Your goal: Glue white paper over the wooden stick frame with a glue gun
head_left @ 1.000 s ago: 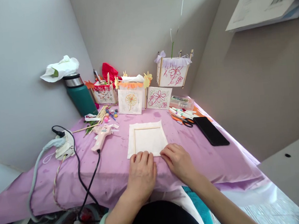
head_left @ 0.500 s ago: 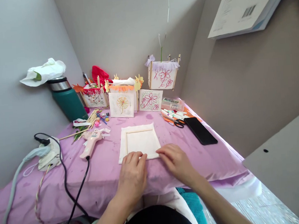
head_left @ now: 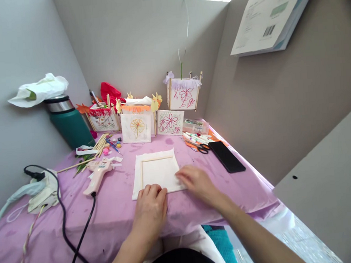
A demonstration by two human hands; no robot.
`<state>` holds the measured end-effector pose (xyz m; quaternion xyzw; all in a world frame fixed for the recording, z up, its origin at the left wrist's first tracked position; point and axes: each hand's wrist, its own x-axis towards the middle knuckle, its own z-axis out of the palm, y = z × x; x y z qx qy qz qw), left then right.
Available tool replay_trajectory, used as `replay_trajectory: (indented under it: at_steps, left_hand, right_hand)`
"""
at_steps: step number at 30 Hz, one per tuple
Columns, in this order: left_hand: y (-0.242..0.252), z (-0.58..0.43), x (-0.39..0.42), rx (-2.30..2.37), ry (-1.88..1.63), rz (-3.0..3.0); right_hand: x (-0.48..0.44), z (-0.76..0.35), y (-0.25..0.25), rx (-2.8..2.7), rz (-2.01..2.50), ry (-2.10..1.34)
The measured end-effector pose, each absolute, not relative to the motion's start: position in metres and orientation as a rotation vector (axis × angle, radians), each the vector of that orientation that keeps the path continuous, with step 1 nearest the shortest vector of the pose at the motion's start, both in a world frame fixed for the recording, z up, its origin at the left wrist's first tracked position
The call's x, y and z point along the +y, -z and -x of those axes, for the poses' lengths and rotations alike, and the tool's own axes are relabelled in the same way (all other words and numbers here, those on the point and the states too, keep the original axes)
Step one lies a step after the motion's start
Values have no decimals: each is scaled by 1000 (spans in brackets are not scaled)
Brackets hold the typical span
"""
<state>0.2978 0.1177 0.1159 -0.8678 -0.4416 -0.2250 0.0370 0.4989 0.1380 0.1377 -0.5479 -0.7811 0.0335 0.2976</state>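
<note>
A square of white cloth [head_left: 158, 174] lies flat, with thin wooden sticks [head_left: 142, 174] along its far and left sides. My left hand [head_left: 149, 208] rests on the front edge of the cloth, its fingers curled together and pressing there. At the right edge is my right hand [head_left: 198, 183], thumb and fingers closed together on the cloth's border; they are slightly blurred. Both hands cover parts of the cloth and whatever sticks lie beneath them.
To the left are a pink glue gun [head_left: 100, 174], its black cord, and a power strip [head_left: 45, 192]. A green bottle [head_left: 71, 125] stands behind. Scissors [head_left: 202, 147], markers and a phone [head_left: 226, 156] lie right. Decorated panels [head_left: 136, 127] stand at the back; a lantern [head_left: 183, 96] hangs.
My right hand has moved from the cloth's front right corner to its right edge. My left hand stays at the front edge. The view has tilted up and shifted slightly right.
</note>
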Motion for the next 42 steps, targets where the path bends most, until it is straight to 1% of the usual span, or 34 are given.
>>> replay_trajectory:
  at_steps: [2,4,7,11,15,18,20,22,26,30,32,37,42]
  left_hand:
    - [-117,-298,119,-1358,695,2682]
    - [-118,-297,120,-1360,707,2699]
    - [-120,-297,121,-1354,732,2725]
    - [-121,-296,121,-1355,744,2735]
    - [-121,-296,121,-1354,759,2726]
    - [-118,-295,122,-1359,776,2729]
    - [-118,-295,122,-1358,782,2738]
    - [-120,-294,121,-1355,780,2751]
    - [-125,-295,122,-1343,770,2765]
    - [-123,-295,125,-1318,816,2735]
    - [-120,-294,126,-1309,839,2728]
    - [-121,-294,127,-1300,828,2734]
    - [-135,-310,132,-1291,835,2747]
  right_hand:
    - [164,-530,-150,-1834,1853,78]
    - [190,-558,-158,-1727,2285,191]
    - [218,-582,-158,-1749,2424,163]
    - [234,-580,-157,-1792,2448,146]
    - [225,-575,-171,-1817,2421,135]
    - [185,-575,-173,-1861,2315,55]
    - [145,-576,-166,-1937,2050,-143]
    - [103,-577,-155,-1986,1932,-246]
    - [49,-578,-140,-1919,1942,-307]
    - [37,-573,-145,-1974,1845,-392]
    - [37,-569,-150,-2037,1791,-349]
    - [39,-562,-157,-2185,1821,-71]
    - [42,-561,-159,-2210,1850,-27]
